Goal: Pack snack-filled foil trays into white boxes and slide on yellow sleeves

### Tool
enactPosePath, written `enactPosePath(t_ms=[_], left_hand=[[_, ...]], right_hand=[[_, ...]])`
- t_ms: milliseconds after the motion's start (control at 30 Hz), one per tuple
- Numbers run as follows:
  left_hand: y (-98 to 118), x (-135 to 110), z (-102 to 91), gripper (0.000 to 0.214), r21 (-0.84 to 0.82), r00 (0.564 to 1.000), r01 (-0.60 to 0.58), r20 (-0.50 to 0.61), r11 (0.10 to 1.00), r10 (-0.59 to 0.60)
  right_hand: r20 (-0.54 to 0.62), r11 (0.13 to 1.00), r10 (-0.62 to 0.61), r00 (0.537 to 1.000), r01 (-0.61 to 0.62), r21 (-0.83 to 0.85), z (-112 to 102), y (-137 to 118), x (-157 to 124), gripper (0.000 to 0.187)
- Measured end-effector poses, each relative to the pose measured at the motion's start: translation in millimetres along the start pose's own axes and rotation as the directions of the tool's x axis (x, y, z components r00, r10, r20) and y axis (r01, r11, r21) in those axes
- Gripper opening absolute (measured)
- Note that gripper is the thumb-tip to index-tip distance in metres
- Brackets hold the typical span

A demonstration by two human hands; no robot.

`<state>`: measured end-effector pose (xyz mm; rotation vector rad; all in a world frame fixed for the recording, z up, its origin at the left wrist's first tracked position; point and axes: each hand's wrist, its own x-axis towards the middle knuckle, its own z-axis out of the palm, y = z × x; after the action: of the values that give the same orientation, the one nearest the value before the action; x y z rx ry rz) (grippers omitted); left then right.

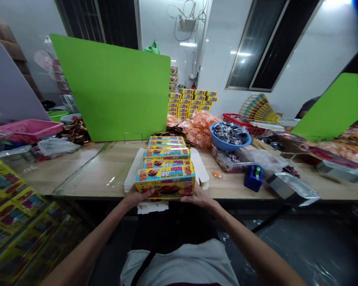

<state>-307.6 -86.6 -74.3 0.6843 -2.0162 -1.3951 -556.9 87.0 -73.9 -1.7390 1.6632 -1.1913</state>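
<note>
Between my two hands is a yellow printed box (165,186) at the table's front edge. My left hand (136,196) grips its left end, the thumb across the front face. On the right end my right hand (198,196) is closed the same way. Behind it, more yellow boxes (167,153) of the same kind stand in a row going back. Under and beside them lie flat white cartons (199,167), their flaps showing at both sides. The undersides of my fingers are hidden by the box.
A green board (113,87) stands behind the boxes. To the right are orange packets (199,129), a blue bowl (216,141) of dark wrapped pieces, a blue tape dispenser (253,179) and a metal tin (289,188). Stacked yellow packs (20,222) rise at the left; a pink basket (32,129) lies behind.
</note>
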Motion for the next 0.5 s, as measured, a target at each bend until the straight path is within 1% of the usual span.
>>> enactPosePath(t_ms=[67,100,133,167,233,300,333,400,500], left_hand=[[-1.0,1.5,-3.7,0.068,0.026,0.999,0.027,-0.028,0.999,-0.026],[-1.1,1.5,-4.6,0.07,0.037,0.999,0.036,-0.038,0.999,-0.034],[-0.7,1.0,-4.9,0.072,0.047,0.998,0.042,-0.045,0.998,-0.04],[0.4,0.2,-4.5,0.073,0.054,0.998,0.048,-0.05,0.997,-0.045],[5.0,-2.2,-2.6,0.07,0.092,0.998,0.037,-0.056,0.995,-0.032],[11.2,-4.1,-1.1,0.061,0.184,0.997,-0.006,-0.076,0.983,0.021],[14.1,-4.5,-1.1,0.056,0.243,0.995,-0.034,-0.088,0.969,0.056],[17.7,-4.5,-3.6,0.049,0.351,0.988,-0.074,-0.104,0.933,0.117],[16.8,-3.9,-11.6,0.047,0.437,0.984,-0.082,-0.106,0.896,0.142]], right_hand=[[0.126,1.0,-0.005,0.992,0.006,-0.006,-18.0,-4.3,-0.6,0.108],[0.183,1.0,0.014,0.983,-0.014,-0.006,-27.7,-6.4,-1.8,0.11],[0.222,0.999,0.039,0.974,-0.038,-0.005,-36.4,-8.3,-3.4,0.108],[0.236,0.998,0.055,0.97,-0.056,0.001,-43.1,-9.8,-5.3,0.103],[0.198,0.999,0.04,0.979,-0.046,0.025,-48.9,-12.1,-9.0,0.089],[0.113,1.0,-0.004,0.994,0.001,0.022,-45.9,-14.4,-11.8,0.076],[0.08,1.0,-0.021,0.997,0.022,-0.005,-42.7,-15.9,-12.9,0.07],[0.055,0.994,-0.049,0.997,0.055,-0.098,-35.9,-19.9,-14.9,0.061],[0.043,0.968,-0.08,0.996,0.088,-0.236,-28.6,-25.4,-17.9,0.051]])
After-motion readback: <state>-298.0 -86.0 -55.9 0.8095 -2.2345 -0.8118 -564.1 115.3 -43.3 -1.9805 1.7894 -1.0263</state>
